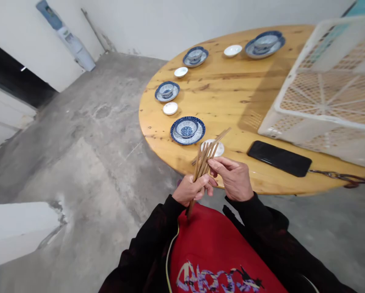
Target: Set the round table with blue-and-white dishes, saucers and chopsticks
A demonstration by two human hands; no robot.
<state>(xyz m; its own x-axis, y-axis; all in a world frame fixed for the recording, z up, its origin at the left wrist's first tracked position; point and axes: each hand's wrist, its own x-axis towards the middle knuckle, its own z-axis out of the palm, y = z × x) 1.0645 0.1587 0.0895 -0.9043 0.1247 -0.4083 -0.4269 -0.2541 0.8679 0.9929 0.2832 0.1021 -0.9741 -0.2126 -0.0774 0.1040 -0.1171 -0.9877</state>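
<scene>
My left hand (191, 189) is closed round a bundle of brown wooden chopsticks (203, 156) in front of my body. Their upper ends fan out a little over the table edge. The thumb and fingers of my right hand (234, 176) pinch chopsticks at the bundle's right side; how many is hidden. Behind the bundle sits a small white saucer (219, 149), partly covered. More chopsticks slant across it at a different angle; whether they rest on it I cannot tell. Just beyond lies a blue-and-white plate (175, 137) with a patterned bowl (187, 129) on it.
Further plate-and-bowl sets (167, 91) and white saucers (170, 108) line the round wooden table (225, 106). A black phone (279, 158) with a strap lies at right, before a large white plastic crate (319, 110). A water dispenser (75, 49) stands by the wall.
</scene>
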